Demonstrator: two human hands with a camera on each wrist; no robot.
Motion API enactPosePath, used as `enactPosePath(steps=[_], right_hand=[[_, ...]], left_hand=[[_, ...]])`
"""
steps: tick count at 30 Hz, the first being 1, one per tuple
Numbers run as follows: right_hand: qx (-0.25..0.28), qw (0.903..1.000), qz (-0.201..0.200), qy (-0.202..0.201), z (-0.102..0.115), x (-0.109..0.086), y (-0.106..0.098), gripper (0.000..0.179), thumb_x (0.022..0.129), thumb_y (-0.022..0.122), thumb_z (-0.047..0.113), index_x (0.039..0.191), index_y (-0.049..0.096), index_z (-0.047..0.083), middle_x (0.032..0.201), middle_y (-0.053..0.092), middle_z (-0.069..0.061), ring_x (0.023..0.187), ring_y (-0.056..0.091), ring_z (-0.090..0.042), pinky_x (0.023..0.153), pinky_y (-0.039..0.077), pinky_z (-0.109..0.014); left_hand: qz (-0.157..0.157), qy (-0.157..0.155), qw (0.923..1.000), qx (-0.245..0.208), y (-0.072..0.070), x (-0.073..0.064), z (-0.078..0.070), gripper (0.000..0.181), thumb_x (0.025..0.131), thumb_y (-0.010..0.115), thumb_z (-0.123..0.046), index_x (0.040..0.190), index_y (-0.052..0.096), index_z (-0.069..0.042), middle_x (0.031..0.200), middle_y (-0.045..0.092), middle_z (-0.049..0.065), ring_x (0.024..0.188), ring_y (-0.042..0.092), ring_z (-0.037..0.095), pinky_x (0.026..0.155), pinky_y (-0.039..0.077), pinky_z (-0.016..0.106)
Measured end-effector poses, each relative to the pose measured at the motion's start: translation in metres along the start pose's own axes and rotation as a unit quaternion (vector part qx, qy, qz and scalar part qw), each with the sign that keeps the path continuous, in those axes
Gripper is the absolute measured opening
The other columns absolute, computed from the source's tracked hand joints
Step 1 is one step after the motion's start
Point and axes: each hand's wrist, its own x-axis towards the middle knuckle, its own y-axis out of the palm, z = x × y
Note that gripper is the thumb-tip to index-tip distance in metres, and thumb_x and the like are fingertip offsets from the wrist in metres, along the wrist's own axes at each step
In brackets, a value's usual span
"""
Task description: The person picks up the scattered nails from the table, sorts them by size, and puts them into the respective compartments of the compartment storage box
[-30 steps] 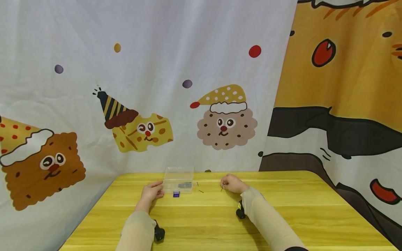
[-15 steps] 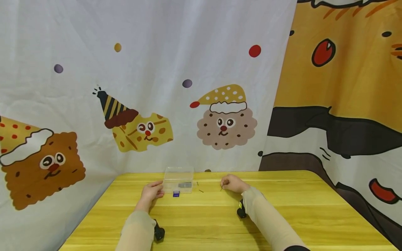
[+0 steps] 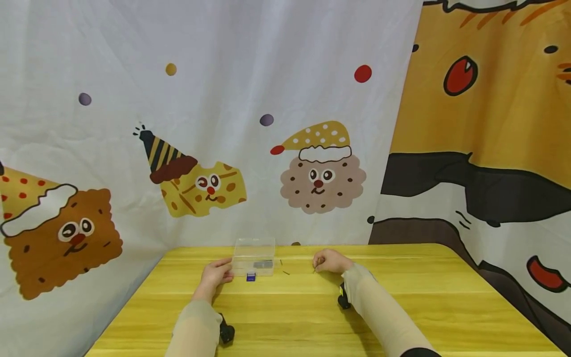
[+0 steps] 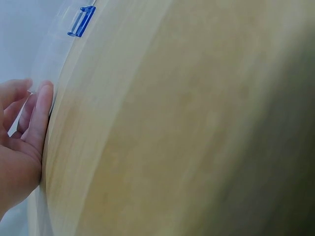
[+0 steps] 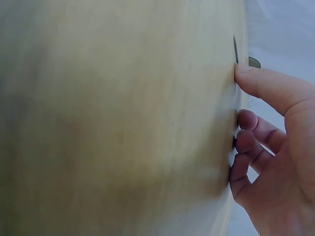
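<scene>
**Two hands rest on a yellow counter beside a small clear box and thin pins**

A person in beige sleeves works at a smooth yellow wooden counter [image 3: 401, 297]. The left hand [image 3: 216, 275] lies with relaxed, straight fingers touching the left side of a small clear plastic box [image 3: 254, 258], which sits near the far edge of the counter, lid raised. A tiny blue plastic clasp [image 3: 251, 277] marks its near side; something dark lies inside, too small to identify.

The right hand [image 3: 327, 261], well to the right of the box, curls its fingers down against the wood and appears to pinch a thin dark pin [image 3: 314, 269]. Another thin dark pin [image 3: 286, 272] lies loose between the box and that hand.

The pins look stiff, very light and slippery, likely needing a fingertip pinch at mid-length. The box looks rigid, light and prone to sliding, best steadied by its side walls.

Behind hangs a white fabric curtain [image 3: 223, 99] printed with cartoon biscuits in party hats.
</scene>
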Motion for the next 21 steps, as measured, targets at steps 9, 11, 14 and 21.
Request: enactPosePath(steps=[9, 11, 14, 21], right_hand=[[-0.023, 0.9989, 0.012, 0.04, 0.009, 0.0, 0.004, 0.006, 0.09, 0.062, -0.002, 0.085, 0.065, -0.004, 0.084, 0.064, -0.008, 0.073, 0.048, -0.014, 0.072, 0.044, -0.028], [-0.034, 0.9987, 0.014, 0.034, 0.009, -0.001, 0.004, 0.007, 0.091, 0.061, -0.002, 0.085, 0.065, -0.005, 0.081, 0.063, -0.006, 0.07, 0.047, -0.012, 0.07, 0.044, -0.027], [-0.052, 0.9983, 0.016, 0.022, 0.006, 0.0, 0.005, 0.011, 0.09, 0.059, -0.002, 0.08, 0.065, -0.002, 0.075, 0.057, 0.003, 0.063, 0.042, -0.007, 0.064, 0.039, -0.022], [-0.04, 0.9968, 0.01, 0.069, 0.007, 0.002, 0.005, 0.026, 0.093, 0.056, 0.002, 0.067, 0.057, 0.002, 0.061, 0.04, 0.006, 0.05, 0.025, -0.008, 0.051, 0.027, -0.021]], left_hand=[[0.007, -0.001, 1.0, 0.001, 0.0, -0.003, 0.0, 0.039, 0.096, 0.055, -0.002, 0.132, 0.052, 0.013, 0.081, 0.066, 0.019, 0.064, 0.066, 0.017, 0.062, 0.06, 0.028], [0.007, 0.0, 1.0, 0.0, 0.0, -0.005, -0.001, 0.039, 0.096, 0.055, -0.002, 0.132, 0.052, 0.013, 0.08, 0.066, 0.019, 0.064, 0.065, 0.017, 0.062, 0.06, 0.029], [0.008, 0.003, 1.0, -0.002, 0.0, -0.006, -0.001, 0.039, 0.096, 0.055, -0.001, 0.131, 0.051, 0.014, 0.079, 0.066, 0.018, 0.065, 0.065, 0.017, 0.062, 0.06, 0.028], [0.003, 0.001, 1.0, 0.001, 0.0, -0.004, -0.002, 0.038, 0.096, 0.054, -0.001, 0.131, 0.052, 0.013, 0.079, 0.066, 0.018, 0.062, 0.065, 0.015, 0.061, 0.059, 0.027]])
